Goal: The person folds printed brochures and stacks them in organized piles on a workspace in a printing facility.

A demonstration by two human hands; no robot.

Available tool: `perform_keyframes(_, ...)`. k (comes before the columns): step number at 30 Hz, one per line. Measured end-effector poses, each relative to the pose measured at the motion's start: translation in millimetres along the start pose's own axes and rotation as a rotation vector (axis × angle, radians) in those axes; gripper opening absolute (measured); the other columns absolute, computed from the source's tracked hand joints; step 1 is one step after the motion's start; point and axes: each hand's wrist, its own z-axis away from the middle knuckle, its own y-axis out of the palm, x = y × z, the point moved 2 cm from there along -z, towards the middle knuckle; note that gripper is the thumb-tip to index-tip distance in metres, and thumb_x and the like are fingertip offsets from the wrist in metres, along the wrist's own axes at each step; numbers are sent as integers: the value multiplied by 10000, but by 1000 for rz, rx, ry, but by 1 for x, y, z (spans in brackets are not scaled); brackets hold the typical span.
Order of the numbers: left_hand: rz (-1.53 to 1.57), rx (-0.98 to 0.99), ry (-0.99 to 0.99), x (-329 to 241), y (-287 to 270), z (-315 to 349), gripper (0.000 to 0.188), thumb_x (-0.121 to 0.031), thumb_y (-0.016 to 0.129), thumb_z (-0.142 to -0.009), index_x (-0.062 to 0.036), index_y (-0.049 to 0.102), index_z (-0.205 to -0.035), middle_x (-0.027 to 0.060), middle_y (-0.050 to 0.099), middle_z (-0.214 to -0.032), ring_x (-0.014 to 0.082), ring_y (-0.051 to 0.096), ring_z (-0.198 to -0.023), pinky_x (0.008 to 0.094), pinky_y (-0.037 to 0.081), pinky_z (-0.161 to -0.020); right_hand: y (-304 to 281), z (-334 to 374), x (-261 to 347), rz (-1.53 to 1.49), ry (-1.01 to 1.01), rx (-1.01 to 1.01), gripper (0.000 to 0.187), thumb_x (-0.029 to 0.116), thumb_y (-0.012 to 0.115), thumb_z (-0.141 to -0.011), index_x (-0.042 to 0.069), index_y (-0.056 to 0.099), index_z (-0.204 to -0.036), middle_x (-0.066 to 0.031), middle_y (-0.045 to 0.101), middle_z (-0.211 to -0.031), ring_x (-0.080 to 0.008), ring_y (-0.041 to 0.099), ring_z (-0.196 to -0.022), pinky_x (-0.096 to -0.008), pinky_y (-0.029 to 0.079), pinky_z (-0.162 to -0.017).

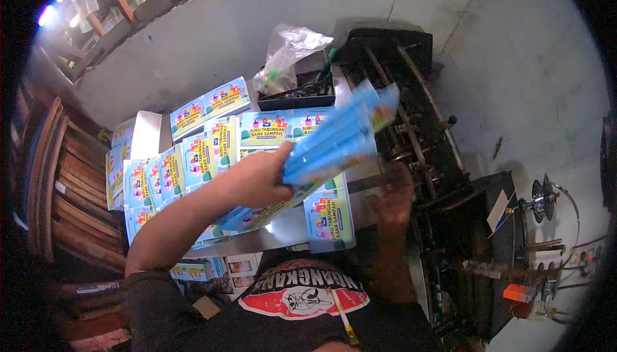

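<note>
My left hand (267, 178) grips a thick bundle of blue printed booklets (334, 140) above the table, their edges smeared by motion. My right hand (392, 194) is beside the bundle's lower right, in shadow and blurred; its finger positions are unclear. Beneath my left arm, colourful blue, yellow and green booklets (154, 182) lie in overlapping rows on the table. More of them form a pile (212, 105) at the back, and another booklet stack (329, 217) sits at the front right edge.
A black box of tools (295, 103) with a clear plastic bag (279, 63) stands at the back. Close on the right is a dark metal machine (411, 127) with bars, near a wire spool (543, 199). Wooden frames (83, 191) lean at the left.
</note>
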Motion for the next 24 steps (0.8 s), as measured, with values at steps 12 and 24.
perform_keyframes(12, -286, -331, -59, 38, 30, -30, 685, -295, 788, -713, -40, 484, -1271, 202, 656, -1022, 370, 651, -956, 464, 517, -823, -12, 24, 1, 649, -48, 150, 1067, 349, 859, -688, 88, 227, -1508, -227, 281, -1516, -373, 243, -1428, -556, 201, -1139)
perform_keyframes(24, 1048, -356, -84, 123, -5, -9, 614, -173, 792, -784, 48, 449, -1243, 183, 642, -1114, 245, 675, -953, 370, 565, -824, -16, 152, -6, 682, 412, 38, 339, 102, 462, -965, 29, 579, -1275, -188, 625, -1235, -344, 616, -1116, -403, 458, -996)
